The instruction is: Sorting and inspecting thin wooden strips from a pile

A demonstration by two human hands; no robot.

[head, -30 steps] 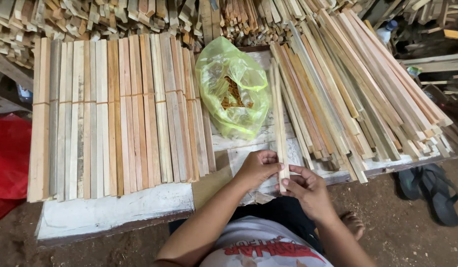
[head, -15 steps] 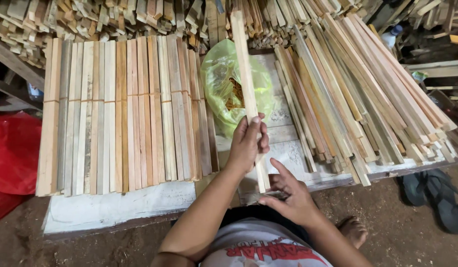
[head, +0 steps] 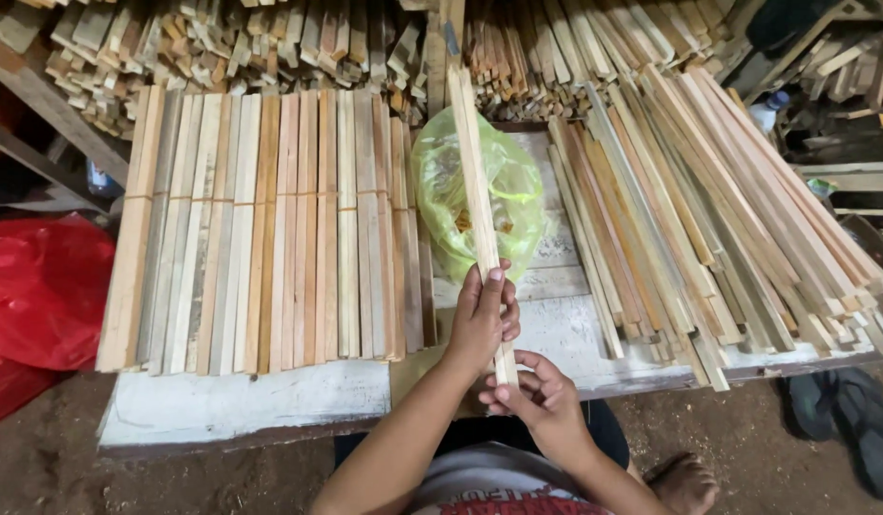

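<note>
Holding one wooden slat point(head: 476, 205) pointing toward 12 o'clock over the bench point(head: 232, 405): left hand point(head: 482, 319) clenched mid-length, right hand point(head: 542, 401) pinching the near end, green bag point(head: 441, 172) behind.

The wooden stick point(head: 477, 191) at the frame's centre was pale tan. Behind it lay a translucent yellow-green plastic bag point(head: 441, 181). The row of slats point(head: 270, 229) at left alternated grey, cream and orange-brown. A red bag point(head: 41, 286) filled the left edge; the board point(head: 232, 405) was chalky white.
</note>
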